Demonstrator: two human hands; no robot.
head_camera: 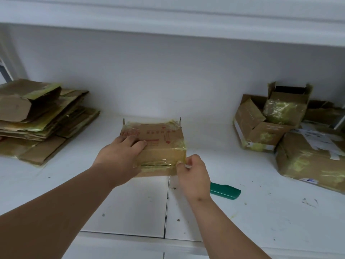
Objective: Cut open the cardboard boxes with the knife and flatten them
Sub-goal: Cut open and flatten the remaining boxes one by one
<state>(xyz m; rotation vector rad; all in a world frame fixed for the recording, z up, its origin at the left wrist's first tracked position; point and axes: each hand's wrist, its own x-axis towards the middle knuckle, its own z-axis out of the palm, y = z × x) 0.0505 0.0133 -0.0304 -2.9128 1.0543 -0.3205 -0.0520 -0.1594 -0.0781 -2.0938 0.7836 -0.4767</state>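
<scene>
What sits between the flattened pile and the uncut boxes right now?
In the head view, the taped box, left hand pressing its top, right hand pinching its corner tape. The green knife lies nearer.

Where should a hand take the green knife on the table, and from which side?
Probably the free end of the green knife, from above and the right. It lies flat on the white table, long axis running left-right; its left end is hidden behind the right hand, so only the right part is open to a pinch across its width.
</scene>
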